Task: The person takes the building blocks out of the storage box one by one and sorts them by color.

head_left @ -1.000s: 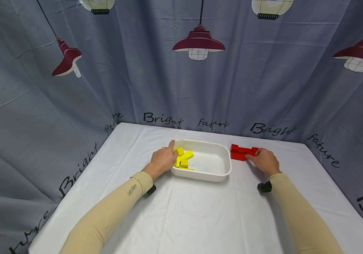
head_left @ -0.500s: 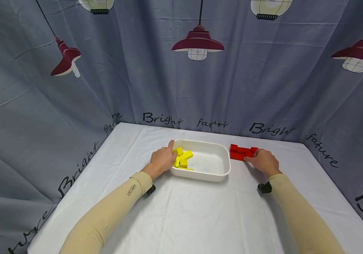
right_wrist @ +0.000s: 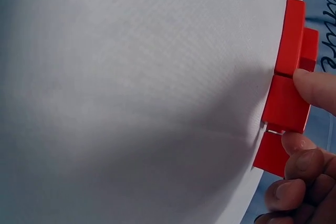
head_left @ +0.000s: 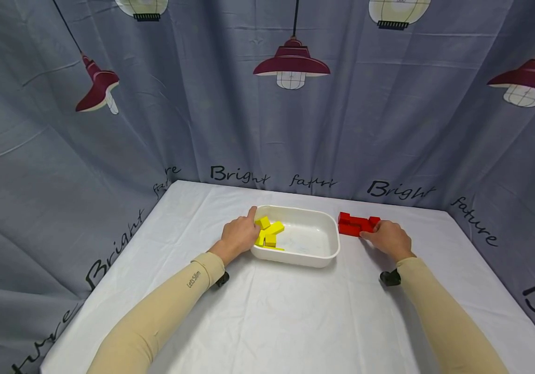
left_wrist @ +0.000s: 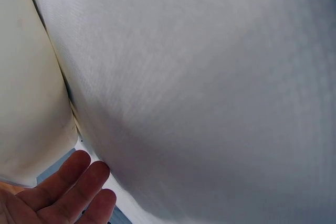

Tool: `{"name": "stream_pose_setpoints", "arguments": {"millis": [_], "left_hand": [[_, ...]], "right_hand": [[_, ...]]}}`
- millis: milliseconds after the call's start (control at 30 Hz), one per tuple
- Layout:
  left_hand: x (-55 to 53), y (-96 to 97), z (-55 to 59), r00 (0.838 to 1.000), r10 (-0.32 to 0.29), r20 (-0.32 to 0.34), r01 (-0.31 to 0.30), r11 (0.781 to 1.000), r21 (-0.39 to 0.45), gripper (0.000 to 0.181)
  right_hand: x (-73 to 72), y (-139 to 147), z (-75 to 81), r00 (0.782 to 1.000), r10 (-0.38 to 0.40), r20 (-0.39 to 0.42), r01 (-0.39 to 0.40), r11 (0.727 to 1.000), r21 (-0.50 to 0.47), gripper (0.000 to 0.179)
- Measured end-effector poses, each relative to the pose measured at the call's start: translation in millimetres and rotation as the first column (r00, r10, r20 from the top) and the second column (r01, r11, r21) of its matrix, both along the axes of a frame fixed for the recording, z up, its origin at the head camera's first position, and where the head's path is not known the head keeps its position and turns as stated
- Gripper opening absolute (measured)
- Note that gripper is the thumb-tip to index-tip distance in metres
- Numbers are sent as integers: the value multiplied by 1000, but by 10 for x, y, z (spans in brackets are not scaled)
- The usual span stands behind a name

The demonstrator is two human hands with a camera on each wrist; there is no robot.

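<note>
My left hand (head_left: 240, 235) rests at the left end of a white plastic tray (head_left: 311, 257), one finger pointing along the rim at its back corner. In the left wrist view several loosely straight fingers (left_wrist: 79, 187) lie beside the outer wall of the tray. Yellow blocks (head_left: 274, 228) lie in the tray's left part. On the cloth right of the tray stands a close group of red blocks (head_left: 350, 229). My right hand (head_left: 392, 239) pinches one red block (right_wrist: 286, 103) of this group between thumb and forefinger, its other fingers curled below.
A white cloth (head_left: 291, 317) covers the table. Behind it hangs a grey-blue curtain (head_left: 230, 114) printed with lamps and lettering. A small black wrist camera (head_left: 390, 277) sits under the right wrist.
The red block at my right fingertips has shifted slightly left, close against the other red blocks. My left hand and the tray have stayed in place.
</note>
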State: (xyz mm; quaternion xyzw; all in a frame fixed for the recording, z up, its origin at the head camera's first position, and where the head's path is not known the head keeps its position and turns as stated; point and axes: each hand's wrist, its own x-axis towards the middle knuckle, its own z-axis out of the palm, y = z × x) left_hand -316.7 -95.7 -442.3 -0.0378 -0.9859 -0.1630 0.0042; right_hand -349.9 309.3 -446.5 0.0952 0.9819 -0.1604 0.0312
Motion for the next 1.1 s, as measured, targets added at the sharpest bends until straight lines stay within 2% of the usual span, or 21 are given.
{"name": "stream_pose_setpoints", "arguments": {"millis": [133,233,467,600,900,1100], "left_hand": [[-1,-8,-4,1000,-5,-7,5,1000,0,60],[-9,-15,-8,1000,-9,-7,9,1000,1,60],[-25,-34,-8,1000,-7,-18,7,1000,-4,61],[-22,-35,-3,1000,-6,-3,6,1000,-3,61],[-23,-9,-4,1000,2,11,-2,1000,-5,61],[-24,-7,-10,1000,-1,9,1,1000,-2,61]], "right_hand": [[17,10,5,1000,-11,13,11,1000,1,59],[42,16,30,1000,-2,15,2,1000,8,51],[63,-1,129,997,63,-33,-62,997,36,36],[79,-91,212,993,106,-49,-104,994,41,32],[122,-362,445,972,220,-79,-221,975,1,33],[124,-522,548,941,321,-107,-324,946,-14,31]]}}
